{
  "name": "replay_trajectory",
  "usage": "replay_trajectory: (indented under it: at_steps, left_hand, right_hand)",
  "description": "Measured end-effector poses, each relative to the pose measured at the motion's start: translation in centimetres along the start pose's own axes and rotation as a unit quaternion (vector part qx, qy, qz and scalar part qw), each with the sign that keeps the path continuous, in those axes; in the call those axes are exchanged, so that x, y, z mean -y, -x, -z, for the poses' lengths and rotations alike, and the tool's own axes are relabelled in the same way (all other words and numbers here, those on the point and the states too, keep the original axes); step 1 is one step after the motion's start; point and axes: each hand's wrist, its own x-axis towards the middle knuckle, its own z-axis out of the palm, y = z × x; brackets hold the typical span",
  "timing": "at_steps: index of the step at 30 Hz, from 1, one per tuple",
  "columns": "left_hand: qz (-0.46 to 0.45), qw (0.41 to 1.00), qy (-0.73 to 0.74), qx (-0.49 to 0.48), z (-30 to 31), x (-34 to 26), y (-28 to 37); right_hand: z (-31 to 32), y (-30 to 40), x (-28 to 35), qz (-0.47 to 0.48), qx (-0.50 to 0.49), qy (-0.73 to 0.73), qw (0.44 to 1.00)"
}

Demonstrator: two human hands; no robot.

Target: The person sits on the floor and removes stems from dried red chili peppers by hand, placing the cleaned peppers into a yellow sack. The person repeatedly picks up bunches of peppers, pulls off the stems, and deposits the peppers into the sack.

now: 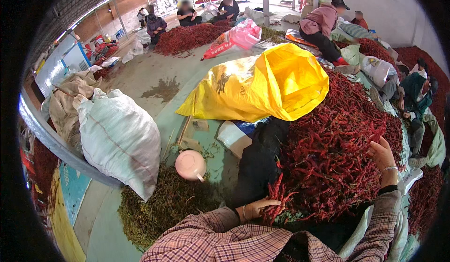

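Note:
Dried red chili peppers form a big heap (337, 149) in front of me and to my right. A loose bunch of red chili peppers (276, 197) is gripped in my left hand (260, 207), low at the heap's near left edge. My right hand (383, 154) is raised at the heap's right side, its thumb and fingers pinched on bright red chili peppers (378, 132). A large yellow woven sack (232, 89) lies beyond the heap, its mouth facing right over the peppers. My dark-trousered leg (262, 156) stretches along the heap's left side.
Left of me lie a pile of greenish-brown stems (165, 202), a pink lidded bowl or pot (191, 165) and a full white sack (117, 139). A metal rail (66, 146) curves past the sack. Several people sit or bend around other pepper heaps (193, 37).

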Motion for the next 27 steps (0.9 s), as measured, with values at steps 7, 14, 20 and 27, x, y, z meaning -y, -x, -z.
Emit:
replay_trajectory:
  at_steps: [7, 14, 20, 27]
  left_hand:
    - [0.114, 0.966, 0.216, -0.088, -2.1, -1.0, -0.8]
    - [0.000, 0.996, 0.075, 0.045, -1.5, -0.2, -0.7]
    - [0.187, 0.952, 0.217, -0.111, -2.5, -0.4, 0.1]
    - [0.017, 1.000, 0.007, -0.023, 2.8, 5.3, -1.1]
  right_hand:
    - [3.3, -0.1, -1.6, 0.043, -0.065, 0.082, 0.994]
    - [3.1, 0.7, -1.1, 0.049, -0.128, -0.044, 0.990]
    - [2.0, 0.7, -0.2, 0.063, -0.116, -0.153, 0.979]
    - [8.0, -5.2, -3.7, 0.265, -0.169, 0.240, 0.919]
